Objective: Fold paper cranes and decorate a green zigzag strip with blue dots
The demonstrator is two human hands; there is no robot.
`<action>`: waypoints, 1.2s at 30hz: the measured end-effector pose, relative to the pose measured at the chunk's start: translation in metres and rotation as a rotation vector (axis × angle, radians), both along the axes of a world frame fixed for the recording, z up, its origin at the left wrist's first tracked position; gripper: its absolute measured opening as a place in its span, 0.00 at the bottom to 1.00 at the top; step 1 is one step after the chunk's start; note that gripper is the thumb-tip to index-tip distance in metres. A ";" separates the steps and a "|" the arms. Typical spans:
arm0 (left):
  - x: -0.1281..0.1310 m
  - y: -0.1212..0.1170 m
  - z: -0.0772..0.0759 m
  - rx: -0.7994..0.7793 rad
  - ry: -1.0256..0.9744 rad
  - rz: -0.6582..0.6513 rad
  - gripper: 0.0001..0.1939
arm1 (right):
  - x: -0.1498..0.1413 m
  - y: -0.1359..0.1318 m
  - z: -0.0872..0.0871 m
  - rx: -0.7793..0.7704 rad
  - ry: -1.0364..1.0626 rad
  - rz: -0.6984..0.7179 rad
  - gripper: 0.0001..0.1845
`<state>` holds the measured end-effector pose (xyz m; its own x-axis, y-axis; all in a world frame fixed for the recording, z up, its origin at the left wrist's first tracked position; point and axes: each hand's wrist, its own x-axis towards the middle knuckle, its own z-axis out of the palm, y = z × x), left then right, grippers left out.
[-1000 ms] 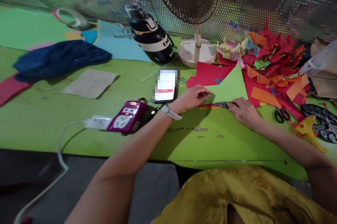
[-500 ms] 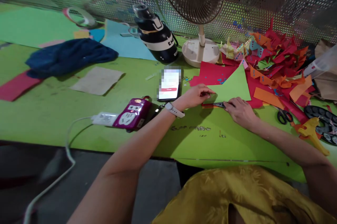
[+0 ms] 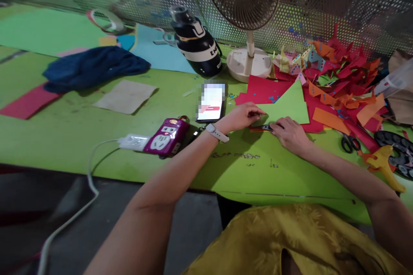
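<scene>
Two bare hands work around a light green paper sheet point(image 3: 288, 109), which lies toward the right part of the green table point(image 3: 180, 159), between its near and far edges. The left hand point(image 3: 247, 116) is at the sheet's left end, fingers curled and thumb close to them; whether they pinch the paper cannot be told. At the sheet's near edge, the right hand point(image 3: 292, 135) has its fingers closed on a dark metal tool point(image 3: 266, 127), mostly hidden. Red paper point(image 3: 264, 88) lies beyond the sheet. Left of it are a lit phone point(image 3: 211, 103) and, closer to the table's near edge, a purple power strip point(image 3: 167, 136). Black-handled scissors point(image 3: 350, 143) and a yellow glue gun point(image 3: 383, 165) sit toward the right edge. A white fan point(image 3: 249, 63) and black bottle point(image 3: 200, 49) stand along the far edge.
</scene>
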<state>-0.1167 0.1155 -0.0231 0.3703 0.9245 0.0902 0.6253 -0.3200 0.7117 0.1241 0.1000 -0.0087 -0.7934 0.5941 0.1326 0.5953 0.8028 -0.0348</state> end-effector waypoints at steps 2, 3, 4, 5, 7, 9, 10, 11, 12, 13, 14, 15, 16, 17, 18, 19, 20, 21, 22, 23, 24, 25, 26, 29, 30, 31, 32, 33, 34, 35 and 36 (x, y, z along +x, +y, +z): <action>0.000 0.000 -0.001 0.000 0.000 0.007 0.14 | -0.003 0.000 0.002 0.003 -0.018 0.002 0.14; 0.000 0.001 -0.002 0.001 -0.001 0.009 0.14 | -0.004 0.000 0.003 0.006 -0.029 0.001 0.15; 0.000 0.001 -0.002 0.003 -0.003 0.009 0.14 | -0.005 0.000 0.004 0.011 -0.039 -0.001 0.15; -0.001 0.001 -0.003 0.007 -0.005 0.009 0.14 | -0.005 -0.001 0.005 0.016 -0.048 -0.006 0.15; -0.001 0.002 -0.004 0.023 -0.008 0.009 0.14 | -0.005 -0.003 0.006 0.015 -0.056 0.003 0.15; -0.001 0.001 -0.004 0.040 -0.002 0.012 0.13 | -0.003 -0.008 0.007 -0.003 -0.049 0.070 0.15; -0.001 0.001 -0.004 0.045 0.003 0.013 0.13 | 0.000 -0.011 0.007 -0.012 -0.043 0.124 0.15; 0.000 0.000 -0.004 0.049 0.009 0.015 0.14 | 0.003 -0.015 0.006 -0.018 -0.035 0.181 0.15; 0.001 -0.002 -0.004 0.050 0.012 0.017 0.14 | 0.008 -0.019 0.006 -0.018 -0.025 0.231 0.15; 0.002 -0.003 -0.004 0.050 0.010 0.024 0.14 | 0.014 -0.022 0.007 -0.012 -0.011 0.260 0.15; 0.004 -0.005 -0.003 0.053 0.007 0.034 0.13 | 0.021 -0.023 0.007 -0.005 0.005 0.259 0.15; 0.005 -0.007 -0.003 0.063 0.006 0.050 0.13 | 0.031 -0.024 0.008 0.005 0.025 0.233 0.16; 0.007 -0.008 -0.002 0.085 0.011 0.074 0.12 | 0.042 -0.023 0.008 0.014 0.049 0.180 0.16; 0.008 -0.009 -0.002 0.121 0.025 0.108 0.13 | 0.054 -0.021 0.009 0.019 0.070 0.120 0.16; 0.008 -0.009 -0.002 0.168 0.049 0.147 0.15 | 0.067 -0.018 0.010 0.028 0.098 0.057 0.17; 0.008 -0.009 -0.002 0.218 0.084 0.187 0.17 | 0.082 -0.013 0.011 0.045 0.118 -0.010 0.17; 0.008 -0.009 -0.002 0.261 0.124 0.226 0.20 | 0.096 -0.009 0.012 0.064 0.123 -0.083 0.18; 0.007 -0.008 -0.003 0.287 0.165 0.256 0.22 | 0.110 -0.003 0.013 0.092 0.128 -0.166 0.19; 0.005 -0.006 -0.004 0.293 0.203 0.277 0.24 | 0.123 0.002 0.013 0.108 0.130 -0.240 0.19; 0.004 -0.005 -0.005 0.285 0.231 0.291 0.25 | 0.135 0.007 0.013 0.113 0.127 -0.315 0.20; 0.002 -0.003 -0.007 0.273 0.243 0.299 0.25 | 0.145 0.011 0.013 0.122 0.139 -0.378 0.19; 0.001 -0.002 -0.009 0.261 0.242 0.306 0.26 | 0.154 0.015 0.012 0.127 0.145 -0.419 0.19; 0.000 0.000 -0.011 0.252 0.230 0.313 0.27 | 0.160 0.019 0.011 0.126 0.146 -0.457 0.19; -0.003 0.002 -0.016 0.223 0.193 0.331 0.29 | 0.168 0.027 0.007 0.109 0.120 -0.557 0.18; -0.003 0.003 -0.017 0.209 0.186 0.331 0.29 | 0.168 0.029 0.006 0.101 0.107 -0.585 0.17; -0.004 0.003 -0.018 0.192 0.182 0.328 0.29 | 0.168 0.030 0.005 0.094 0.094 -0.606 0.17; -0.004 0.003 -0.018 0.174 0.177 0.325 0.28 | 0.167 0.030 0.004 0.084 0.080 -0.622 0.17; -0.004 0.003 -0.018 0.158 0.170 0.324 0.26 | 0.167 0.031 0.003 0.074 0.066 -0.632 0.17; -0.005 0.004 -0.018 0.149 0.158 0.325 0.25 | 0.166 0.030 0.002 0.067 0.054 -0.636 0.17; -0.005 0.004 -0.017 0.149 0.141 0.328 0.23 | 0.166 0.030 0.002 0.069 0.045 -0.635 0.17; -0.005 0.003 -0.017 0.159 0.115 0.326 0.22 | 0.166 0.030 0.001 0.081 0.044 -0.629 0.17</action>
<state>-0.1212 0.1188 -0.0397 0.0749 0.9733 0.2169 0.7852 -0.1917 0.5889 0.2901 0.1300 -0.0077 -0.2885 0.9316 0.2210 0.9534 0.3008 -0.0237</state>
